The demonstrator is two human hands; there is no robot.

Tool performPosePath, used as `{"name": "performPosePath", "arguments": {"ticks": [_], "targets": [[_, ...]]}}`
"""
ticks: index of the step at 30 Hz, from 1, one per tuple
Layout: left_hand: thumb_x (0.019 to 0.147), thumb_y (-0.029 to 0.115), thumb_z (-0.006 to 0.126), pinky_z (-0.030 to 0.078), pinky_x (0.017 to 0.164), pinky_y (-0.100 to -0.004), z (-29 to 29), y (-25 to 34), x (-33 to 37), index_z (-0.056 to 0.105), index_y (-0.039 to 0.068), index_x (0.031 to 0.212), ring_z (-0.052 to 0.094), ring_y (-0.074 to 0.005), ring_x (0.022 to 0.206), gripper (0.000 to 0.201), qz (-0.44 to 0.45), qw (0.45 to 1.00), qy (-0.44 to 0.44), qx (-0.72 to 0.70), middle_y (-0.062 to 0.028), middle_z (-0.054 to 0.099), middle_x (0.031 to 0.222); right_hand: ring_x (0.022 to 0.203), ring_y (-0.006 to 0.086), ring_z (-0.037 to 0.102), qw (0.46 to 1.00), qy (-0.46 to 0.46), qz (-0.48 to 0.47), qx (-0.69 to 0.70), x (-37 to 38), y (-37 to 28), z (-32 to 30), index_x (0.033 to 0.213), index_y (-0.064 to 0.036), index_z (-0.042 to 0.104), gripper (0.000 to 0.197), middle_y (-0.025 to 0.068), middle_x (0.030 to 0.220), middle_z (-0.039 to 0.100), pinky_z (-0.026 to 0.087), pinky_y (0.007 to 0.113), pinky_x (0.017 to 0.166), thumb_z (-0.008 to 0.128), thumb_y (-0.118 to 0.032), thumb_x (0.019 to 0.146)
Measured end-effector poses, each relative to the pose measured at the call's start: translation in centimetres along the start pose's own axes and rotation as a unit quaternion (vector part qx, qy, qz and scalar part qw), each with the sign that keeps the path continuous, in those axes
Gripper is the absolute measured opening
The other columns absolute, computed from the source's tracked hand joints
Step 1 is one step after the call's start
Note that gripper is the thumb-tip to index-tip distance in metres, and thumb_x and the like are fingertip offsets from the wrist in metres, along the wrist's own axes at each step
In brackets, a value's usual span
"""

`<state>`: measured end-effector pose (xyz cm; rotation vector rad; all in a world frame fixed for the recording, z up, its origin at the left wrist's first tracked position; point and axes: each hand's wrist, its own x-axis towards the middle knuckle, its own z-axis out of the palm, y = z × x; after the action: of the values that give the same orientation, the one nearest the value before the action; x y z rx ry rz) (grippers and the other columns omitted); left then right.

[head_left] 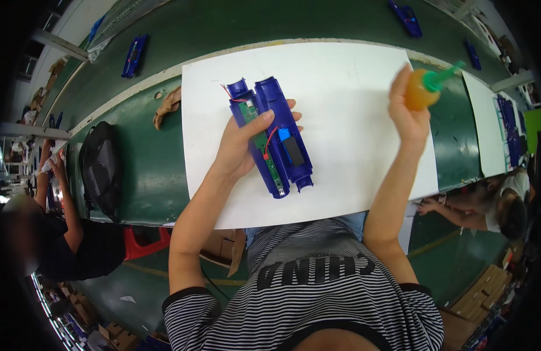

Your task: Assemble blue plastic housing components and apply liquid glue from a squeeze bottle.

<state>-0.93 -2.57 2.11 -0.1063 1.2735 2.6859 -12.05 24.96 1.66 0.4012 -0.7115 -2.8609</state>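
currently, left hand [241, 140]: grasping casing [275, 153] inside near edge of tabletop [147, 146]
right hand [408, 111]: gripping orange bottle [421, 93]
nozzle [449, 71]: likely wants precise aim

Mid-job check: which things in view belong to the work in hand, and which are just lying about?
Seems part of the job:
blue casing, in the left hand
circuit board, inside it
orange bottle, in the right hand
white sheet, underneath

Seems just lying about:
black bag
brown paper
cardboard

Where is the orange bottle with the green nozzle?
In the head view, the bottle is at upper right, held in the right hand, near the right edge of the white sheet.
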Motion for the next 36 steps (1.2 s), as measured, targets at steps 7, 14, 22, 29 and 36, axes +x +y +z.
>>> {"name": "performPosePath", "arguments": {"ticks": [7,14,22,29,36], "targets": [[0.085,0.015,0.059,0.051,0.085,-0.039,-2.9,3.4,4.9,0.046,-0.007,0.117,0.059,-0.028,0.099,0.041,-0.042,0.999,0.02,-0.008,-0.0185,0.057,0.111,0.107,0.0334,0.053,0.987,0.041,-0.034,0.151,0.1,-7.5,1.0,0.113,0.0043,0.05,0.033,0.0201,0.108,0.057,0.047,0.044,0.091,0.051,-0.015,0.087],[0.084,0.009,0.059,0.051,0.086,-0.0387,-8.0,10.9,18.3,0.049,-0.008,0.111,0.059,-0.0262,0.1,0.034,0.058,0.994,0.043,0.082,-0.0178,0.058,0.107,0.115,0.0311,0.048,0.968,-0.185,-0.112,-0.129,-1.6,0.9,0.4,0.122,0.0048,0.044,0.057,0.0202,0.119,0.053,0.042,0.04,0.098,0.055,-0.037,0.086],[0.077,0.006,0.067,0.053,0.076,-0.0389,-11.7,9.7,31.0,0.052,-0.004,0.1,0.063,-0.0281,0.088,0.029,0.109,0.981,0.109,0.12,-0.0148,0.061,0.091,0.094,0.0262,0.061,0.868,-0.223,-0.014,-0.443,-0.2,2.2,-2.8,0.121,0.003,0.044,0.059,0.0153,0.105,0.06,0.048,0.037,0.088,0.038,-0.048,0.092],[0.074,0.025,0.07,0.035,0.097,-0.0418,-10.9,10.8,32.5,0.041,-0.007,0.123,0.046,-0.0378,0.113,0.066,0.447,0.574,0.278,0.627,-0.0252,0.05,0.118,0.088,0.0247,0.059,0.819,-0.228,-0.017,-0.526,0.5,2.7,-3.1,0.123,0.0041,0.039,0.053,0.0153,0.103,0.058,0.046,0.038,0.082,0.028,-0.039,0.094],[0.085,-0.001,0.054,0.037,0.096,-0.0316,7.7,7.5,16.4,0.059,0.001,0.107,0.053,-0.0222,0.11,0.023,0.484,0.769,-0.042,0.415,-0.0164,0.057,0.115,0.076,0.0208,0.062,0.771,-0.161,0.026,-0.616,0.1,3.9,-2.4,0.109,-0.0007,0.051,0.039,0.0137,0.09,0.061,0.051,0.033,0.074,0.047,-0.034,0.09]]}}
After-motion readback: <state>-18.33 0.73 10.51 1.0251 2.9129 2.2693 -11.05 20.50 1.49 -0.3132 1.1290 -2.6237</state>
